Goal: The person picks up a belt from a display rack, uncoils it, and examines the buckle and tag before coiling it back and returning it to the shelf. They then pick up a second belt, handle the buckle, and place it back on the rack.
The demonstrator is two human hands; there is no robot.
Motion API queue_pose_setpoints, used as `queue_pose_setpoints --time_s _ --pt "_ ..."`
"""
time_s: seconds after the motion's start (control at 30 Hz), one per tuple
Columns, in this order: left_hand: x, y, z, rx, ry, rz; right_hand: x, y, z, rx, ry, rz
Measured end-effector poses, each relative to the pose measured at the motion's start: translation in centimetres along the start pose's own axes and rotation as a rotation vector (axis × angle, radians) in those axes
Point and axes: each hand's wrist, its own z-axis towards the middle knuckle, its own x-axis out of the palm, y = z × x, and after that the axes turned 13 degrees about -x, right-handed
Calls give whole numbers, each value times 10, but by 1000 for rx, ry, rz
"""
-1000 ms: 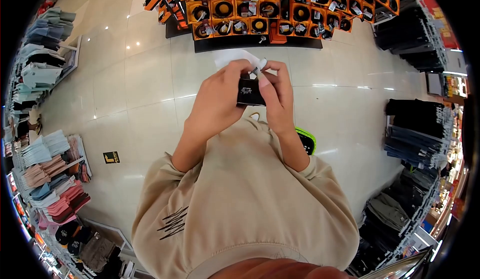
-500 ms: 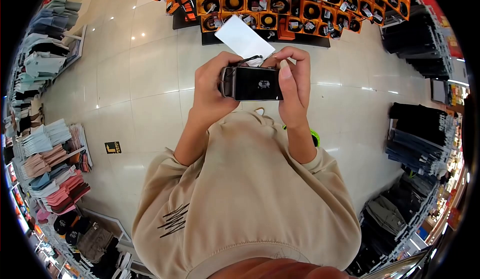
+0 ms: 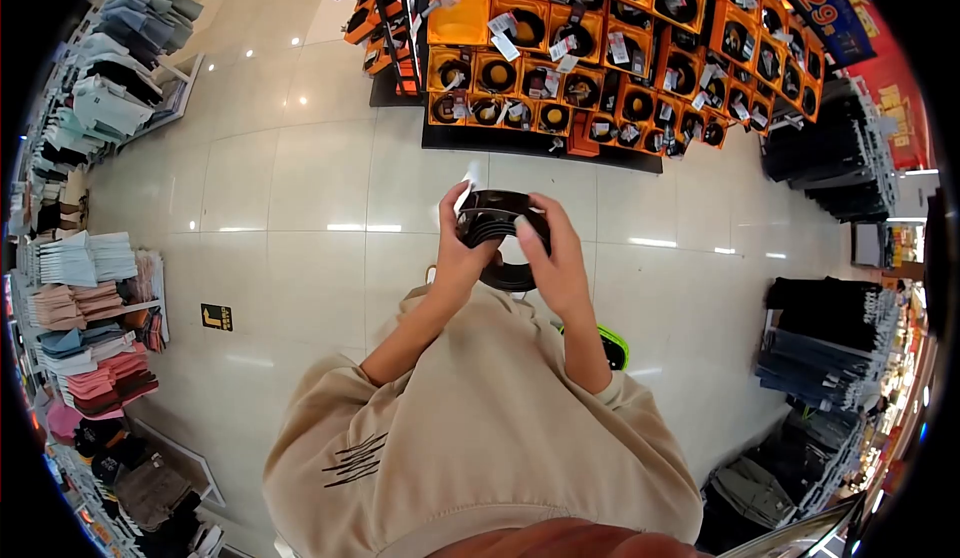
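Observation:
Both hands hold a dark coiled belt [image 3: 512, 276] in front of the chest, over the tiled floor. My left hand [image 3: 460, 258] grips its left side, fingers wrapped round it. On the right side, my right hand [image 3: 556, 263] is closed on the belt, with the thumb on its upper layers. The coil is seen partly from above, with its round opening showing between the hands. A blurred white tag [image 3: 470, 180] sticks up by the left fingertips.
Ahead stands a rack of orange boxes [image 3: 520, 23] holding coiled belts with tags. Clothes racks line the left [image 3: 110, 298] and right [image 3: 830, 303]. A floor sign [image 3: 217, 317] lies at left. A bright green-edged item [image 3: 612, 348] shows beside the right forearm.
The belt has been tilted, so its coil and opening now show instead of its flat outer face. Both hands appear lower, and more of the orange rack is in view. The tag has swung left.

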Motion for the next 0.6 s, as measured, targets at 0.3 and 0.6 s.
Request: queue_pose_setpoints --time_s 0.3,0.6 --pt "-57 -6 49 98 -113 -315 70 -48 7 52 91 131" --pt "-71 -29 138 305 -249 -41 109 -81 86 141 -78 -6"
